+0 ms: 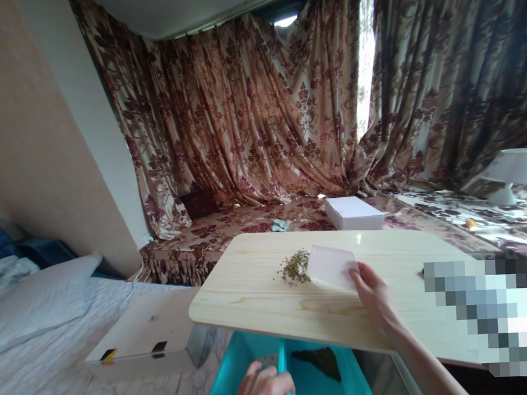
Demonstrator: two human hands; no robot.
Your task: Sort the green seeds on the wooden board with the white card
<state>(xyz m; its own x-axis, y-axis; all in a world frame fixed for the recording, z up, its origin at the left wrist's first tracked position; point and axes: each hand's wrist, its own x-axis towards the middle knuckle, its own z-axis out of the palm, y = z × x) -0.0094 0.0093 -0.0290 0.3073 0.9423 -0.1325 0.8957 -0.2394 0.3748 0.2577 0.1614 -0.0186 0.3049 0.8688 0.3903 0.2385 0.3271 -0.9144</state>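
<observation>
One pale sheet (331,265), pinched by your right fingers (363,277), meets grains (295,267) on the bench (236,280) while your left fingers (266,373) clutch the turquoise bin (359,375).

Tabletop (248,250): grain heap (295,267) left of centre; flat sheet (332,266) at the heap's right edge; the person's right hand (372,286) at the sheet's right end. Below the near edge: divided bin (227,362), left hand (265,386) over its left compartment, loose grains (326,363) in the right. To my left: flat carton (142,336) on the bed (44,370). Behind: lidded box (355,214) on the window seat (229,222), curtains (277,115) beyond.
</observation>
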